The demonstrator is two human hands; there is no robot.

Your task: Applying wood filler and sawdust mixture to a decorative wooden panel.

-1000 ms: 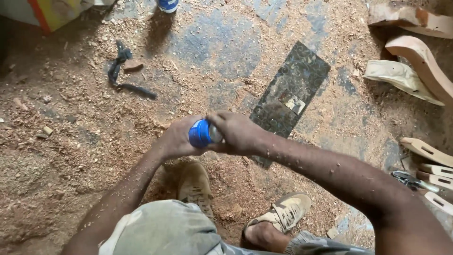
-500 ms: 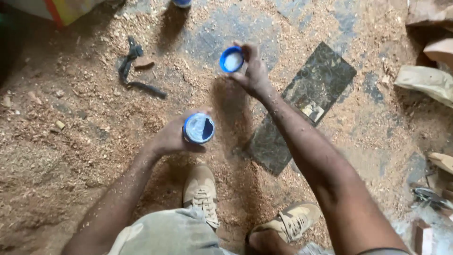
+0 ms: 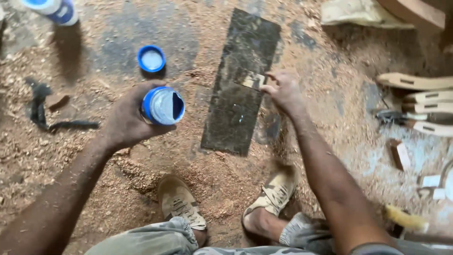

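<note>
Sawdust and wood shavings cover the workshop floor, with bare dark patches showing through. On it lies a long dark slab, tilted slightly, and pale cut wooden pieces are stacked at the right edge. Near the bottom, two worn tan shoes are planted in the dust.

An open blue tub is held above the floor in the left hand, the fingers wrapped around its wall; a whitish film or filling is seen inside, broken by a dark gap at one side. Its blue lid lies upturned on the floor just beyond. The right hand is nearly closed, its fingertips pinched on a small flat scrap resting on the slab.

By judgement, the scrap is best lifted by one edge with a light pinch, while the tub is kept level so that nothing is spilled.
</note>
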